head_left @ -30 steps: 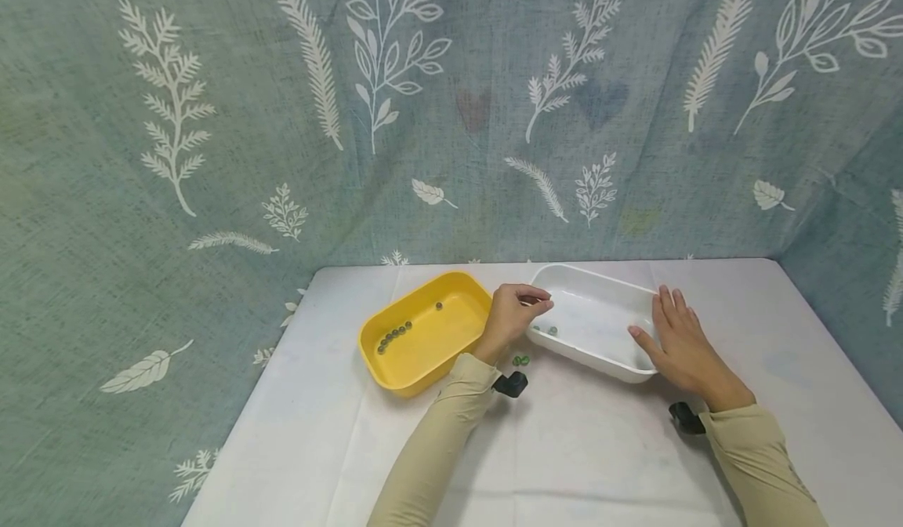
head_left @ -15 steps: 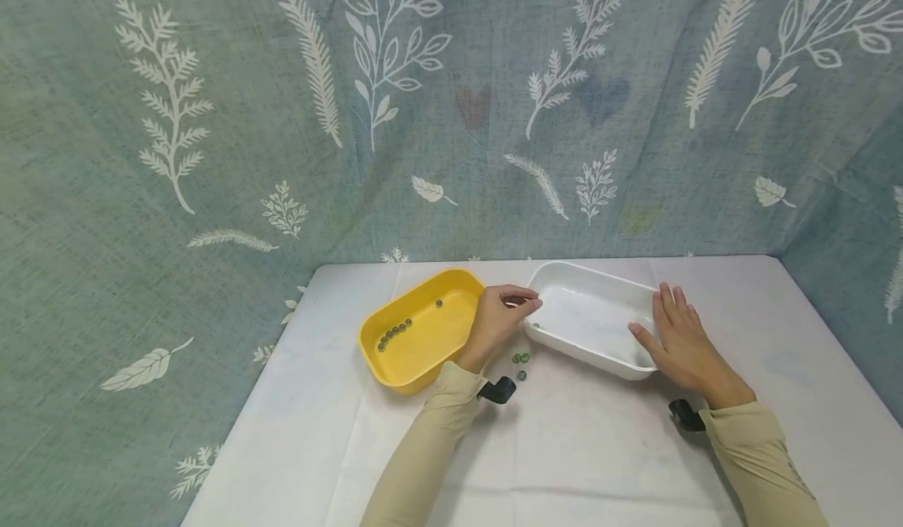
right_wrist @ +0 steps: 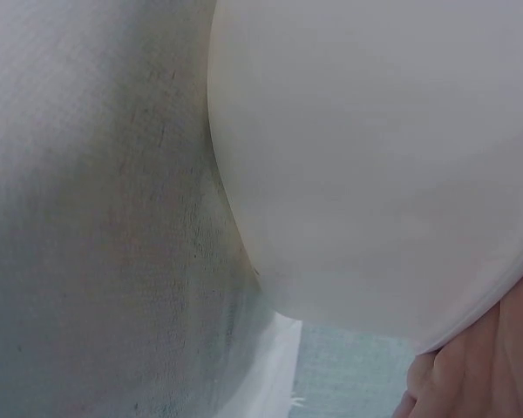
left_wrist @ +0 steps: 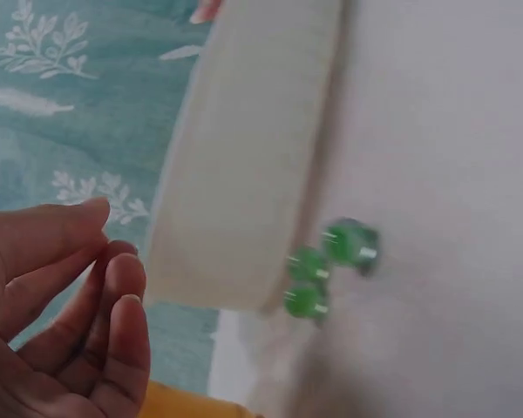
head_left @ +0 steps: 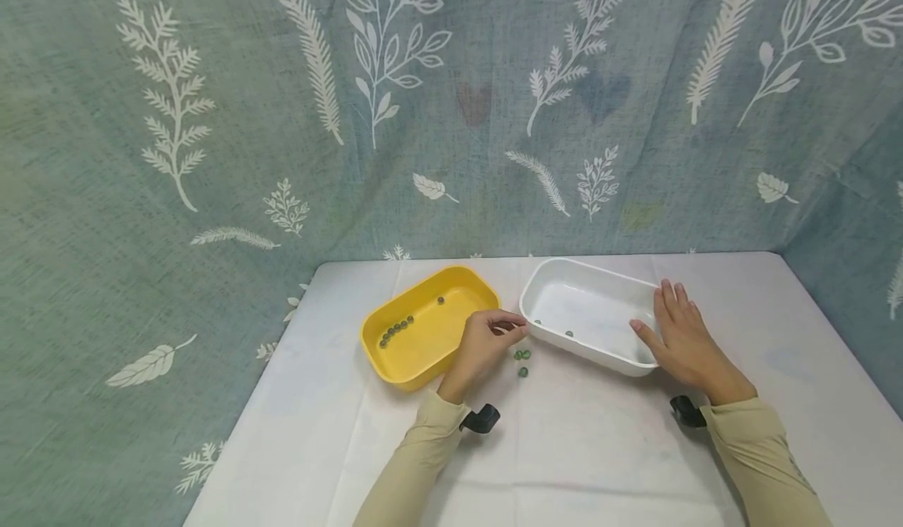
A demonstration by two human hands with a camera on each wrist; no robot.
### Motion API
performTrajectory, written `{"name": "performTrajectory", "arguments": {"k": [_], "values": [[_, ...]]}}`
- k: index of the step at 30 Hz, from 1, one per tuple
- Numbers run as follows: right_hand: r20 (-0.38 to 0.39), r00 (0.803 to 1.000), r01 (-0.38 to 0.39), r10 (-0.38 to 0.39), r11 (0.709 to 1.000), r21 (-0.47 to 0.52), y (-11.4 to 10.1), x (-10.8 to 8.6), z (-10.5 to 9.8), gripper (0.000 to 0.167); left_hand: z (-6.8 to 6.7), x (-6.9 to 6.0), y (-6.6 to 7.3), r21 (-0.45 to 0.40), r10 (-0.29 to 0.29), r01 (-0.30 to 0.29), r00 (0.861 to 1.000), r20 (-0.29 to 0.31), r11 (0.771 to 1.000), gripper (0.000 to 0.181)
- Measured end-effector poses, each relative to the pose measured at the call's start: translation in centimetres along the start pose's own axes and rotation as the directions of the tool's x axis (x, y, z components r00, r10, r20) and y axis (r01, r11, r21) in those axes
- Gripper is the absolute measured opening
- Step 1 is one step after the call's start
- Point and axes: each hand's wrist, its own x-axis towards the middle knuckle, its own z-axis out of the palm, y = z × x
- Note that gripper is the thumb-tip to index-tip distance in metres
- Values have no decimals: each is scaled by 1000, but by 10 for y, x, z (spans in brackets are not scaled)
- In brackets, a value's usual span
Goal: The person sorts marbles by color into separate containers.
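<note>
My left hand (head_left: 487,347) hovers between the yellow tray (head_left: 416,374) and the white tray (head_left: 591,354), fingers loosely bent. In the left wrist view the thumb comes close to the fingertips (left_wrist: 126,270), and no marble shows between them. Just right of this hand, three green glass marbles (head_left: 523,372) lie on the white cloth. Two more marbles (head_left: 569,334) sit inside the white tray by its near wall. My right hand (head_left: 687,347) rests on that tray's right end, fingers extended along the rim (right_wrist: 492,305) and thumb over the inside.
Several dark-looking marbles (head_left: 397,328) line up inside the yellow tray, with a single marble (head_left: 440,300) farther back. A patterned green-blue curtain (head_left: 451,158) stands behind the table (head_left: 578,448). Black wrist cameras (head_left: 481,419) hang under both wrists.
My left hand has drawn back from over the white tray, toward me and to the left. A marble now shows farther right in that tray. The right hand stays put.
</note>
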Motion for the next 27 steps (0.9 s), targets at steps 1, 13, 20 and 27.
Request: {"name": "performTrajectory", "arguments": {"k": [1,13,20,27], "values": [[0,1000,-2,2,1000,-1,0,0,0,93,1,-2,-1,9,-2,2,1000,10,1000,13],[1,1000,-3,3,1000,3,1,0,0,93,10,-16,-21,120,38,-44,998,53,992,14],[4,1000,-3,3,1000,2,1,0,0,93,10,-19,-28,178,7,-10,1000,22,984,16],[0,1000,3,-3,1000,10,1,-1,0,92,11,-20,-31,216,-30,27,999,12,976,18]]}}
